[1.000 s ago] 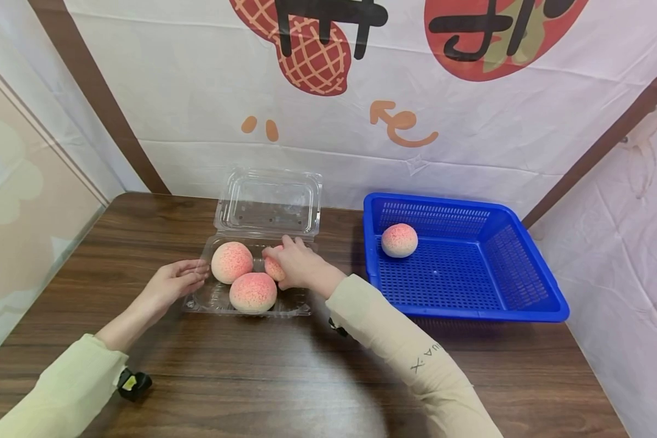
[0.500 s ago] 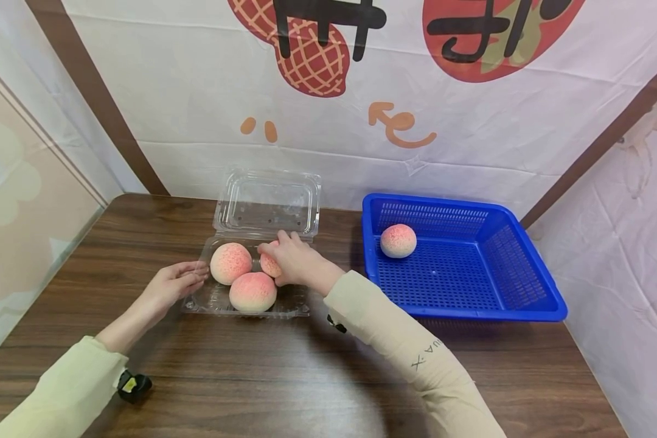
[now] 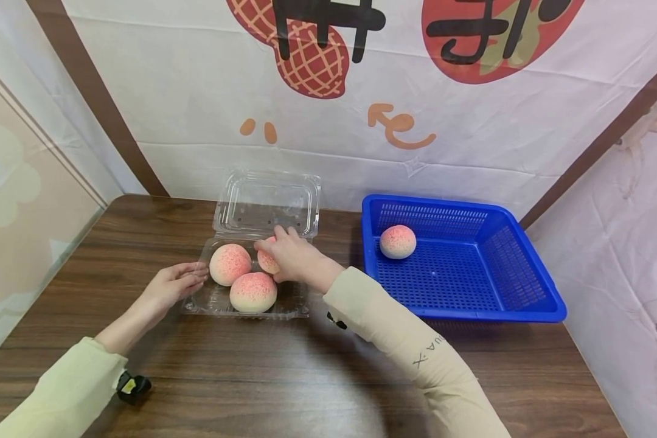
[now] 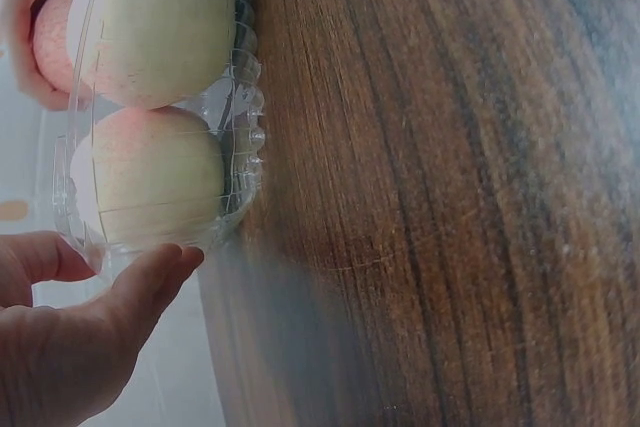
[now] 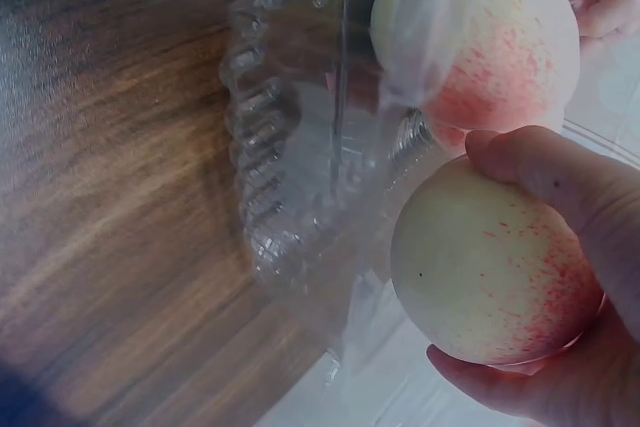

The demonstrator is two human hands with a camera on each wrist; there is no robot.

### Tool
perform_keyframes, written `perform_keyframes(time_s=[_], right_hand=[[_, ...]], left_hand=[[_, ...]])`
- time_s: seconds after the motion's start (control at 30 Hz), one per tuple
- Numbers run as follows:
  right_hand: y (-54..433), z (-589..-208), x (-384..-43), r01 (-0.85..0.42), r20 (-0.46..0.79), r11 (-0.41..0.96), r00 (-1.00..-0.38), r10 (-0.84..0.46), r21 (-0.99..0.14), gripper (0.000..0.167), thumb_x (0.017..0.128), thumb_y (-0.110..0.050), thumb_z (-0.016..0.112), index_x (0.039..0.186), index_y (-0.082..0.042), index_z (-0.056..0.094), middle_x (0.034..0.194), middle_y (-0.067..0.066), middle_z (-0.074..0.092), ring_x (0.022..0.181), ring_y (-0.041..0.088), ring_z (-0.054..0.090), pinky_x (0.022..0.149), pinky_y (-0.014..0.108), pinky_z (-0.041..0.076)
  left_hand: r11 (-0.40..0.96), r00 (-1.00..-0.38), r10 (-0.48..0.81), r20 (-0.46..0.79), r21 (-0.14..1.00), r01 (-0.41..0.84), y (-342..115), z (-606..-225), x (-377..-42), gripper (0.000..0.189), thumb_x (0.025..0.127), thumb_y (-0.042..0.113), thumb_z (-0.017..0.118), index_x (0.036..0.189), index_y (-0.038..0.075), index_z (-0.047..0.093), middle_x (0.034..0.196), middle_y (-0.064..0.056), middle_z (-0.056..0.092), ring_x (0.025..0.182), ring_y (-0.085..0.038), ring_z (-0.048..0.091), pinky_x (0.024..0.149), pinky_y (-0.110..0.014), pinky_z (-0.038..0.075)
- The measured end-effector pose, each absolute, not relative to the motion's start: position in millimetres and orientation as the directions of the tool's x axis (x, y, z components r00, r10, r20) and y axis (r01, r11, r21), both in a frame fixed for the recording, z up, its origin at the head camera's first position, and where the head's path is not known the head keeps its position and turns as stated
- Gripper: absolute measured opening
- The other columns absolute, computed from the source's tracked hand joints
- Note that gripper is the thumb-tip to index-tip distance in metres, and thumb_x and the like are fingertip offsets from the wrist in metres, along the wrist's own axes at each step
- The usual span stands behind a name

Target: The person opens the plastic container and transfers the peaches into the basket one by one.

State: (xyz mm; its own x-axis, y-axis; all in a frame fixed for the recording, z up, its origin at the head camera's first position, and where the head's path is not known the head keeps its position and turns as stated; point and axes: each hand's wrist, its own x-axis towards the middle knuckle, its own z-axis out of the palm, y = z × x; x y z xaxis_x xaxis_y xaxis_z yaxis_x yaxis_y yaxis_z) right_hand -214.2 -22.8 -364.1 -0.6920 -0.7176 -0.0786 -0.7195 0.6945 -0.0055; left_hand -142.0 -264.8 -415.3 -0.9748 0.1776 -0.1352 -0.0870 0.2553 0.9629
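Note:
My right hand [image 3: 298,258] grips a pink-and-cream peach [image 5: 490,257] at the right side of a clear plastic clamshell box [image 3: 290,310], its thumb and fingers spread around the fruit. Two more peaches lie in the box: one at the left [image 3: 230,264] and one at the front [image 3: 253,292]. In the right wrist view the held peach is close beside another peach. My left hand [image 3: 172,286] rests at the box's left side, fingers fairly straight. In the left wrist view its fingertips are right at the box's end wall.
A blue plastic basket [image 3: 465,315] stands on the right of the wooden table [image 3: 241,377], with one peach [image 3: 398,242] in its left back corner. The clamshell's lid [image 3: 268,198] stands up behind the box, near a printed cloth backdrop [image 3: 197,91].
My right hand has shifted slightly left and back with the peach. My left hand has stayed at the box's left side.

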Motion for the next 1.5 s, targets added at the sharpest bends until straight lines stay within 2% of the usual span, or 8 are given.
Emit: perform_keyframes(time_s=[0.13, 0.33, 0.5, 0.67, 1.07, 1.5], right_hand=[[-22.7, -359.4, -214.7, -0.719, -0.079, 0.695, -0.694, -0.716, 0.008, 0.065, 0.070, -0.032, 0.078, 0.128, -0.027, 0.048, 0.118, 0.011, 0.045, 0.100, 0.027, 0.045, 0.074, 0.035, 0.053], [-21.1, -352.7, -216.0, -0.714, -0.078, 0.700, -0.699, -0.711, 0.023, 0.067, 0.070, -0.032, 0.078, 0.129, -0.028, 0.047, 0.127, 0.012, 0.041, 0.107, 0.029, 0.043, 0.079, 0.040, 0.052], [-19.3, -346.9, -217.7, -0.722, -0.060, 0.687, -0.691, -0.720, 0.081, 0.066, 0.071, -0.033, 0.077, 0.129, -0.028, 0.046, 0.123, 0.011, 0.042, 0.106, 0.028, 0.043, 0.078, 0.038, 0.051], [-17.6, -340.3, -220.0, -0.727, -0.044, 0.677, -0.684, -0.728, 0.113, 0.066, 0.072, -0.034, 0.076, 0.130, -0.028, 0.045, 0.125, 0.011, 0.040, 0.107, 0.028, 0.043, 0.082, 0.040, 0.049], [-14.5, -329.8, -222.6, -0.732, 0.006, 0.669, -0.674, -0.739, 0.124, 0.062, 0.071, -0.033, 0.076, 0.125, -0.027, 0.048, 0.120, 0.010, 0.042, 0.108, 0.028, 0.041, 0.080, 0.039, 0.048], [-7.1, -317.1, -223.7, -0.714, 0.014, 0.695, -0.696, -0.718, 0.083, 0.063, 0.071, -0.029, 0.077, 0.127, -0.027, 0.048, 0.124, 0.010, 0.040, 0.111, 0.028, 0.039, 0.084, 0.041, 0.046]], left_hand=[[0.258, -0.975, 0.178, -0.136, 0.962, -0.087, -264.9, -415.6, -141.9, 0.045, 0.097, 0.004, 0.034, 0.128, -0.026, 0.021, 0.131, -0.043, 0.029, 0.097, 0.008, 0.048, 0.083, -0.012, 0.046], [0.241, -0.975, 0.183, -0.129, 0.967, -0.083, -265.1, -415.5, -141.3, 0.044, 0.097, 0.002, 0.033, 0.128, -0.027, 0.020, 0.130, -0.044, 0.028, 0.096, 0.010, 0.048, 0.083, -0.011, 0.046], [0.247, -0.974, 0.183, -0.132, 0.965, -0.084, -265.2, -415.3, -141.7, 0.044, 0.097, 0.002, 0.032, 0.128, -0.026, 0.020, 0.131, -0.043, 0.028, 0.097, 0.009, 0.048, 0.084, -0.011, 0.046], [0.242, -0.975, 0.184, -0.126, 0.967, -0.080, -265.2, -415.7, -142.5, 0.044, 0.097, 0.002, 0.033, 0.128, -0.026, 0.021, 0.130, -0.043, 0.029, 0.096, 0.010, 0.048, 0.084, -0.012, 0.046], [0.235, -0.975, 0.184, -0.125, 0.969, -0.080, -264.9, -415.1, -142.6, 0.044, 0.097, 0.002, 0.034, 0.128, -0.026, 0.021, 0.131, -0.043, 0.028, 0.096, 0.010, 0.048, 0.084, -0.011, 0.046], [0.258, -0.974, 0.181, -0.139, 0.962, -0.089, -265.1, -415.5, -142.6, 0.044, 0.097, 0.003, 0.033, 0.128, -0.026, 0.021, 0.131, -0.043, 0.029, 0.097, 0.009, 0.048, 0.083, -0.012, 0.047]])
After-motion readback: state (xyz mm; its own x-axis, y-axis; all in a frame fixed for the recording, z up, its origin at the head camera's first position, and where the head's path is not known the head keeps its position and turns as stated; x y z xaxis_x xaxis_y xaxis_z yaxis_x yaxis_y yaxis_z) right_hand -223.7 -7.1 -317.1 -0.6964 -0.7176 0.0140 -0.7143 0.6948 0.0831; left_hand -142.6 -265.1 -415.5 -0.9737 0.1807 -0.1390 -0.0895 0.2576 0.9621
